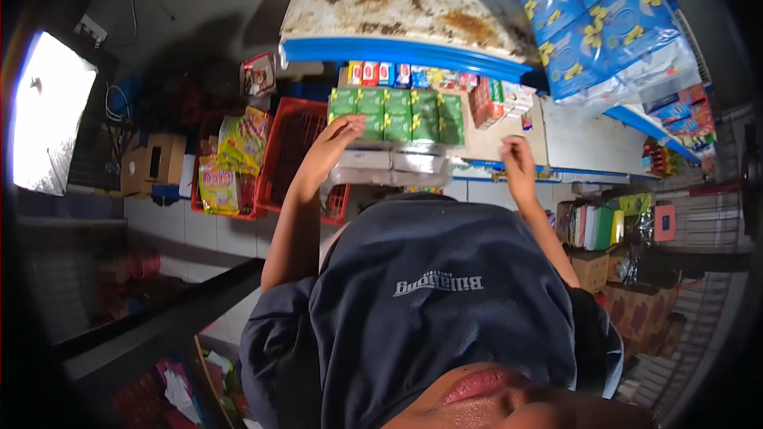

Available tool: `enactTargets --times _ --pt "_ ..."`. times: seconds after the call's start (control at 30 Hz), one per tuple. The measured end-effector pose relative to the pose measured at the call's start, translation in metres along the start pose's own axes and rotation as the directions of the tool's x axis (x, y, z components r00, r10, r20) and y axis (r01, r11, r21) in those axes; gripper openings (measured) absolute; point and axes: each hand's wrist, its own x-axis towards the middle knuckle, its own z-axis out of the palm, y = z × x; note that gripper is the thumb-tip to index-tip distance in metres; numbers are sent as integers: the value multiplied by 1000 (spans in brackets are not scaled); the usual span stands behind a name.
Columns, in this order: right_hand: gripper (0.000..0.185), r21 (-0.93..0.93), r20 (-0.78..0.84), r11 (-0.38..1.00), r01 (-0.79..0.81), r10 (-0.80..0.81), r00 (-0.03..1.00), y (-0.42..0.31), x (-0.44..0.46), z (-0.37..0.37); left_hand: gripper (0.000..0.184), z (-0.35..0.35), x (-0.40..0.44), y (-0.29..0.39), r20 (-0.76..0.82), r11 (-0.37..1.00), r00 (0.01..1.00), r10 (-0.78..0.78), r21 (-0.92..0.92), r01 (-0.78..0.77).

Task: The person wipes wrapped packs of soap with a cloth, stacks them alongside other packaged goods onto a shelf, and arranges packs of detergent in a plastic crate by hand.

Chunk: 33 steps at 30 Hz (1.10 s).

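A plastic-wrapped pack of green boxes [411,117] with yellow flower prints sits at the front of the shelf. My left hand [340,137] grips its left side, fingers laid over the green face and the palm against the edge. Below the pack's near edge, clear wrap over pale boxes [389,162] shows. Off to the right, apart from the pack, my right hand [517,156] hovers by the shelf's front edge, fingers loosely bent and apart, with nothing visible in them. Red-and-green cartons [487,103] stand between the pack and that hand, farther back.
Overhead juts a rusty white shelf [405,0] with a blue front strip [405,53]. Blue flowered packs [596,24] stand at upper right. Small coloured boxes [384,74] line the back. Red crates [296,151] and yellow snack bags [242,143] are at left.
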Motion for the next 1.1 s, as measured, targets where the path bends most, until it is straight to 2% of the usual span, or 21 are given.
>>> enactTargets --times 0.03,0.07,0.13,0.2,0.23,0.3,0.4,0.43,0.53,0.57,0.63,0.67,0.73,0.77,0.83,0.87,0.9,0.97,1.03,1.07,1.1 --pt "19 46 125 995 -93 86 988 18 2 8 30 -7 3 -24 -99 992 995 19 125 -7" --pt "25 38 154 974 -222 214 965 35 3 16 30 -17 8 -49 -101 992 995 6 125 7" --pt "30 27 179 936 -350 340 923 71 7 31 39 -33 20 -97 -360 999 933 -18 40 34" --pt "49 -186 11 830 -525 536 844 113 15 45 41 -39 29 -124 -387 998 920 -56 10 64" --pt "49 -182 14 830 -528 539 842 138 22 50 43 -42 33 -135 -415 996 906 -88 -21 87" --pt "70 -229 -69 699 -678 683 727 179 34 54 40 -48 39 -158 -444 991 886 -136 -76 114" --pt "80 -308 -142 702 -642 633 761 181 50 64 36 -54 52 -167 -468 977 859 -209 -61 205" --pt "87 -329 -55 704 -630 652 757 178 55 61 39 -51 52 -167 -510 983 841 -180 -57 176" --pt "94 -90 166 647 -757 759 629 169 61 65 47 -57 64 -175 -517 983 850 -102 79 166" --pt "96 -132 158 642 -755 766 623 179 64 68 57 -88 88 -245 -602 959 799 -5 223 173" --pt "98 -178 126 625 -760 781 612 181 65 72 73 -99 91 -243 -511 874 848 -139 339 347" --pt "98 -165 124 622 -765 783 610 179 64 73 73 -103 93 -248 -504 869 852 -138 351 349" --pt "101 -27 127 545 -838 833 538 180 67 74 79 -110 99 -261 -613 739 754 -237 390 550" --pt "101 -11 121 549 -836 830 544 182 67 75 60 -102 99 -254 -657 751 737 -158 405 522" --pt "104 -11 68 545 -838 837 543 186 71 76 58 -85 94 -210 -677 576 702 -223 489 655" --pt "102 -30 111 558 -829 826 552 194 75 73 58 -88 96 -213 -669 584 712 -211 498 641" --pt "95 27 302 607 -794 752 586 164 78 66 53 -98 98 -225 -652 645 735 -188 482 593" --pt "91 73 76 601 -796 792 606 164 81 69 49 -100 100 -224 -634 706 758 -155 466 534" --pt "86 85 49 608 -789 789 613 160 82 63 42 -97 95 -216 -488 932 853 -182 192 309" --pt "80 94 24 612 -786 788 616 152 82 62 39 -74 80 -177 -423 964 871 -250 -22 265" --pt "80 97 21 616 -782 784 620 153 80 57 39 -63 71 -162 -421 965 874 -244 -20 260"
